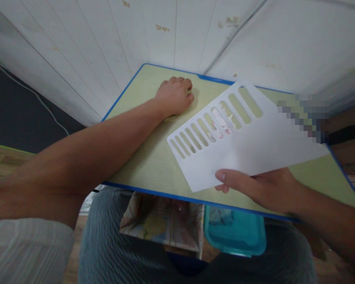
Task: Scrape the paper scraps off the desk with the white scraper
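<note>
My right hand (pixel 263 187) grips the near edge of a white sheet (pixel 213 163), thumb on top and fingers beneath. A row of rounded slots, wider toward the far right end, is cut through the sheet, which is tilted over the table. Through the slots show small white and pink pieces (pixel 221 120), partly hidden. My left hand (pixel 174 96) rests on the far part of the table, left of the sheet, its fingers curled in; what is under them, if anything, is hidden.
The pale yellow-green table (pixel 154 161) has a blue rim and stands against a white panelled wall (pixel 159 39). A grey cable (pixel 236 33) runs down the wall. Below the near edge are a teal plastic container (pixel 236 236) and a patterned cloth bag (pixel 162 221), between my legs.
</note>
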Available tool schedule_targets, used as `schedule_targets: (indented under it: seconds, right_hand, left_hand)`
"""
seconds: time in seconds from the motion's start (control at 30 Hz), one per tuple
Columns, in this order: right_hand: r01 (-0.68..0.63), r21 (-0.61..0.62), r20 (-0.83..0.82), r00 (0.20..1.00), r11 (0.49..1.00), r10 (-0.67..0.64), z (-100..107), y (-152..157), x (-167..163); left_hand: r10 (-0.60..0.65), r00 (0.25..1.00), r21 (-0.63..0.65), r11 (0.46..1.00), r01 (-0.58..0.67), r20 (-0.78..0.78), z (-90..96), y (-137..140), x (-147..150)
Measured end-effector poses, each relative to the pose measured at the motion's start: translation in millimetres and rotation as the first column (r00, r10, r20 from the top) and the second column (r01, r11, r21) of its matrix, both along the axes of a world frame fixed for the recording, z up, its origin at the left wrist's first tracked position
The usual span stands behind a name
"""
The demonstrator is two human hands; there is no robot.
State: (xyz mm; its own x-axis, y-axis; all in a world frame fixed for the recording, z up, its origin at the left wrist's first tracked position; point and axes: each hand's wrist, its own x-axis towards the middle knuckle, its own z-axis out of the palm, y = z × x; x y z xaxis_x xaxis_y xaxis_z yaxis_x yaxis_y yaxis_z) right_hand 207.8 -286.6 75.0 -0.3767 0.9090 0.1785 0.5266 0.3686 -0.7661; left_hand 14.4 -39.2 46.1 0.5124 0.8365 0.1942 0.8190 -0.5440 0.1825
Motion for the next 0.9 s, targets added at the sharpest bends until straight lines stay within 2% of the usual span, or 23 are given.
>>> schedule_targets:
  seconds: [0.1,0.23,0.4,0.57,0.7,0.9]
  right_hand:
    - [-0.001,-0.005,0.007,1.0,1.0,0.001,-0.8,0.0,-0.4]
    - [-0.05,0.073,0.029,0.998,0.996,0.048,-4.5,-2.8,-0.7]
    - [-0.031,-0.005,0.021,0.999,1.0,0.031,1.1,0.2,-3.8]
    - [-0.068,0.078,0.031,0.997,0.995,0.066,5.3,4.0,-9.9]
    - [-0.066,0.062,-0.013,0.998,0.996,0.067,4.5,2.8,-9.8]
    - [-0.111,0.077,0.033,0.994,0.991,0.109,5.3,4.1,-6.2]
  left_hand:
    - [0.01,1.0,0.007,1.0,-0.009,-0.013,-0.4,-0.2,0.6]
    - [0.013,1.0,-0.007,1.0,-0.013,0.004,1.5,-2.2,1.3]
    - [0.0,1.0,0.019,1.0,0.001,-0.03,3.5,-4.2,1.4]
    - [0.01,1.0,0.015,1.0,-0.01,-0.021,3.0,-3.8,1.2]
    - [0.001,1.0,0.019,1.0,-0.001,-0.026,2.4,-2.7,0.6]
    - [-0.017,1.0,0.024,1.0,0.016,0.018,-1.1,1.3,-0.8]
